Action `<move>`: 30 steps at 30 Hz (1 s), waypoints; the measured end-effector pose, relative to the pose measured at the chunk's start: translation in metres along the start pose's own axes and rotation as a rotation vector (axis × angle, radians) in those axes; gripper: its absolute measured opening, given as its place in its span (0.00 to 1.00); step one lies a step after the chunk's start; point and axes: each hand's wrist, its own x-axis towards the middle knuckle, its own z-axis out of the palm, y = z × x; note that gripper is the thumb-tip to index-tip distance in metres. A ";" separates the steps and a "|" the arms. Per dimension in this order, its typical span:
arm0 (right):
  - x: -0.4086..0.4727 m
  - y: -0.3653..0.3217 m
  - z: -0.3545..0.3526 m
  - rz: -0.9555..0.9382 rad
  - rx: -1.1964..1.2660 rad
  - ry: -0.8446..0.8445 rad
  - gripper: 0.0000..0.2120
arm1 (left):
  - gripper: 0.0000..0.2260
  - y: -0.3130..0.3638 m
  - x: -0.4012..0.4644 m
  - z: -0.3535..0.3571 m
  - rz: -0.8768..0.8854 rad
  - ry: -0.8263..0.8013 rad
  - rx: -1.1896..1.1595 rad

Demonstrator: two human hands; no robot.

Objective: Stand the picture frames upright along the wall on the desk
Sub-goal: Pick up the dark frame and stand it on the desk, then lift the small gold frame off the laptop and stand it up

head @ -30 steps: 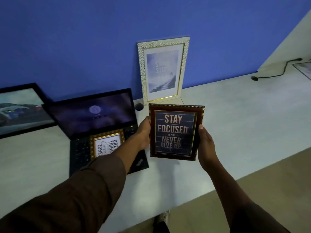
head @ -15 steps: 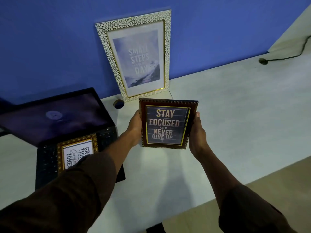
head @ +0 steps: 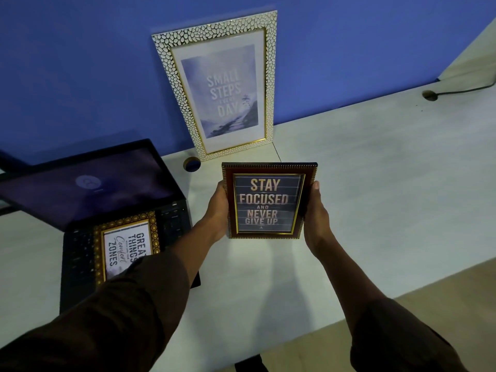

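Note:
I hold a small dark red frame (head: 269, 201) reading "Stay focused and never give up" upright above the white desk (head: 375, 183). My left hand (head: 217, 213) grips its left edge and my right hand (head: 315, 218) grips its right edge. Behind it a taller white pebbled frame (head: 222, 84) with a "Small steps every day" print leans upright against the blue wall. A gold-rimmed frame (head: 124, 245) lies flat on the laptop keyboard, partly covered by my left sleeve.
An open black laptop (head: 88, 189) stands at the left. A round cable hole (head: 192, 164) sits beside the white frame's foot. Another hole with a black cable (head: 456, 90) is at the far right. A dark frame edge (head: 5, 167) shows at the far left.
The held frame has moved forward toward the wall while staying upright in both hands. My view has come closer and swung right, so the black frame at the left is nearly out of sight.

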 end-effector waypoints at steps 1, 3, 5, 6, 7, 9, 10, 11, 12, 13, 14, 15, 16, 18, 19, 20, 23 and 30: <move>-0.001 -0.001 0.000 -0.016 -0.008 0.018 0.23 | 0.24 0.000 -0.002 0.001 0.012 0.013 0.011; -0.003 0.002 -0.002 -0.039 -0.016 0.085 0.21 | 0.26 -0.001 -0.005 0.000 0.041 0.048 0.039; -0.006 0.009 -0.004 -0.048 -0.037 0.157 0.22 | 0.26 -0.001 -0.009 -0.005 0.070 0.095 0.052; -0.009 0.011 -0.005 -0.048 -0.052 0.186 0.26 | 0.25 -0.002 -0.010 -0.008 0.080 0.109 0.058; -0.013 0.014 -0.005 -0.044 -0.062 0.213 0.31 | 0.23 -0.002 -0.013 -0.012 0.088 0.116 0.062; -0.025 0.019 -0.006 -0.039 -0.067 0.274 0.36 | 0.22 -0.003 -0.024 -0.019 0.110 0.112 0.084; -0.032 0.021 -0.005 -0.047 -0.065 0.317 0.35 | 0.23 -0.003 -0.031 -0.023 0.121 0.100 0.086; -0.039 0.024 -0.004 -0.050 -0.068 0.361 0.34 | 0.25 -0.003 -0.038 -0.027 0.129 0.091 0.085; -0.046 0.027 -0.003 -0.044 -0.068 0.407 0.33 | 0.28 -0.003 -0.045 -0.032 0.137 0.080 0.087; -0.055 0.032 0.000 -0.031 -0.065 0.448 0.32 | 0.29 -0.004 -0.053 -0.039 0.144 0.068 0.099; -0.063 0.037 0.004 -0.015 -0.045 0.470 0.30 | 0.30 -0.005 -0.060 -0.045 0.157 0.060 0.111; -0.074 0.042 0.010 0.002 -0.028 0.471 0.29 | 0.30 -0.008 -0.069 -0.055 0.171 0.059 0.119; -0.084 0.047 0.016 0.013 -0.012 0.455 0.29 | 0.29 -0.012 -0.076 -0.063 0.188 0.063 0.123; -0.104 0.057 0.035 0.020 -0.016 0.405 0.29 | 0.29 -0.021 -0.089 -0.085 0.206 0.071 0.133; -0.111 0.060 0.045 0.011 -0.021 0.379 0.29 | 0.30 -0.024 -0.095 -0.096 0.212 0.071 0.128; -0.121 0.065 0.059 -0.001 -0.036 0.351 0.30 | 0.30 -0.030 -0.104 -0.113 0.221 0.076 0.129; -0.136 0.073 0.096 -0.033 -0.071 0.274 0.31 | 0.28 -0.041 -0.126 -0.154 0.228 0.110 0.122; -0.149 0.088 0.185 0.025 -0.184 0.027 0.28 | 0.12 -0.053 -0.173 -0.250 0.208 0.321 0.042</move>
